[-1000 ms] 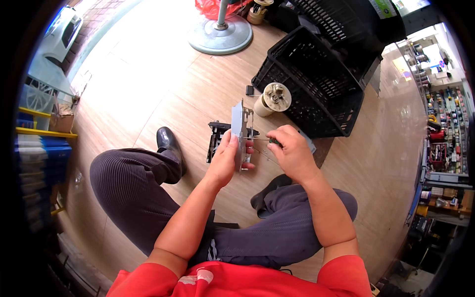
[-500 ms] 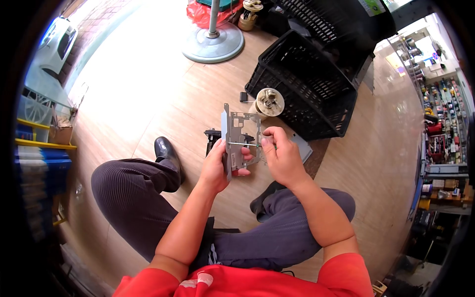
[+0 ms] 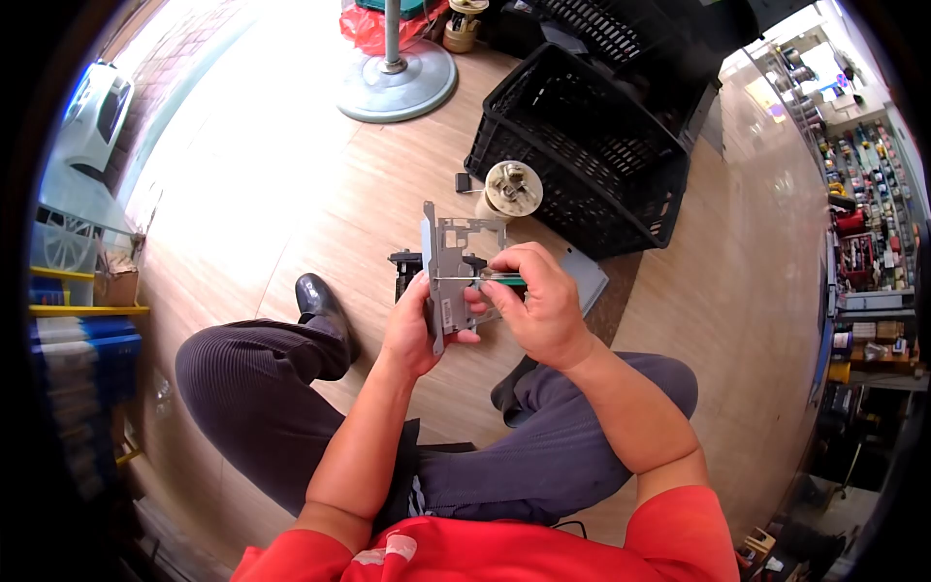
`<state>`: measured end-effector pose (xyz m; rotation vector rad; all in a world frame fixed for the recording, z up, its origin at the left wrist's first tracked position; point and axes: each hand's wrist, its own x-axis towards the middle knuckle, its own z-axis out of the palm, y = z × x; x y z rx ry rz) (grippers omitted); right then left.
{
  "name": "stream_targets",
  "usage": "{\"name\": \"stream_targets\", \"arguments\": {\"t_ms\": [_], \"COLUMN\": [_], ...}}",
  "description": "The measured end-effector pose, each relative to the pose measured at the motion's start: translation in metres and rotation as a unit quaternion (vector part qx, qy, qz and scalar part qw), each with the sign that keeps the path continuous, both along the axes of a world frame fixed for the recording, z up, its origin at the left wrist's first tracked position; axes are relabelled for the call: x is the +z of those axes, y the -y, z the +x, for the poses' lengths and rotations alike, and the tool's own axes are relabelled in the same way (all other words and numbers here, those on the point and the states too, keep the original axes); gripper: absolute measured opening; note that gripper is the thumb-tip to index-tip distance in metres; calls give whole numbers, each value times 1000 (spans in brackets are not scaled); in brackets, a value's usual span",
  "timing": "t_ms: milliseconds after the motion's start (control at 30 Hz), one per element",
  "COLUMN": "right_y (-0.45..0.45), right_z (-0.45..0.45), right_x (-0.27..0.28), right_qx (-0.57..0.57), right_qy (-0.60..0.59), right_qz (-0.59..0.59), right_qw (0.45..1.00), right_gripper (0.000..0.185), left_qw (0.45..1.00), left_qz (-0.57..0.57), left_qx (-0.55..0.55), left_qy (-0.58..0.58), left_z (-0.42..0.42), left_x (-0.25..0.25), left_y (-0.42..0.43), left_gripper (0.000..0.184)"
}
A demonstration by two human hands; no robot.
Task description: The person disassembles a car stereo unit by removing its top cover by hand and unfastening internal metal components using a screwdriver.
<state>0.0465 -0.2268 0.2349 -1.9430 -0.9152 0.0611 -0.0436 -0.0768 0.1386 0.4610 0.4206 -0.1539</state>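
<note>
My left hand (image 3: 407,335) grips a thin grey metal bracket (image 3: 448,262) with cut-outs, held upright above the floor between my legs. A small white label sits low on its face. Closed around the green handle of a screwdriver (image 3: 511,279) is my right hand (image 3: 545,306). The screwdriver's thin shaft points left across the bracket's face; whether its tip meets a screw is too small to tell. Black parts (image 3: 403,274) show behind the bracket's left side; I cannot tell if they are joined to it. Some fingers of my left hand are hidden behind the metal.
A beige cylindrical part (image 3: 514,190) stands beyond the bracket, with a small black block (image 3: 463,182) beside it. Black plastic crates (image 3: 582,155) stand at the back right. A grey flat panel (image 3: 587,279) lies right of my hands. A round stand base (image 3: 398,85) is further back.
My right hand has moved left, bringing the screwdriver further across the bracket, and more of its green handle shows. The background has shifted slightly left and upward in view.
</note>
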Motion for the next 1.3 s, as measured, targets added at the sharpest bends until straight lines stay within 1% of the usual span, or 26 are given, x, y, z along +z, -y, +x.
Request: {"name": "stream_targets", "arguments": {"t_ms": [67,133,333,433,600,667,700,767,800,867,1000,1067,1200,1267,1300], "right_y": [0,0,1,1,-1,1,2,3,4,4,4,4,4,5,5], "right_z": [-1,-4,-3,-2,-1,-3,-2,0,1,2,2,2,2,1,1], "right_x": [-1,-1,4,8,10,15,14,11,11,11,12,8,8,9,10], "right_qx": [-7,-36,-11,9,32,2,2,-9,-9,33,55,72,75,44,43], "right_qy": [7,-52,-71,-42,12,-74,-74,-61,-61,-1,18,64,64,32,35], "right_qz": [0,-24,-69,-93,-59,-98,-99,-144,-145,-107,-96,-73,-78,-89,-89], "right_qw": [1000,998,995,995,998,992,992,988,988,994,994,993,992,995,994], "right_gripper": [20,20,17,17,13,14,14,13,13,13,13,13,15,18,18], "left_qw": [1000,1000,999,999,996,995,994,994,994,994,993,993,994,994,994], "left_qz": [9,15,19,22,84,95,106,106,107,106,112,110,107,105,103], "left_qx": [4,10,25,26,35,35,35,32,30,28,25,28,30,28,27], "left_qy": [-10,-9,-5,-5,-1,-1,1,4,7,8,14,8,4,0,-3], "left_z": [0,1,0,0,0,0,0,0,0,0,0,1,1,1,2], "left_x": [0,1,1,2,4,7,8,6,5,6,4,4,5,5,6], "left_y": [2,2,2,2,1,1,1,2,2,3,3,4,3,3,3], "left_gripper": [37,36,34,34,33,33,33,33,33,33,33,32,31,31,31]}}
